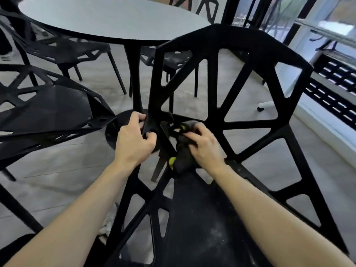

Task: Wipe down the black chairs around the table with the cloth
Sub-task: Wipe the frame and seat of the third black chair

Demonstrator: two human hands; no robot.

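Head view, right hand (204, 144) gripping cloth (183, 160)

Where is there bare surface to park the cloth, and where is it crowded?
The round table top is bare. The seat between the forearms is bare but dusty. Crowded: the backrest's lower left corner, where the left hand grips a strut and the right hand presses the cloth.
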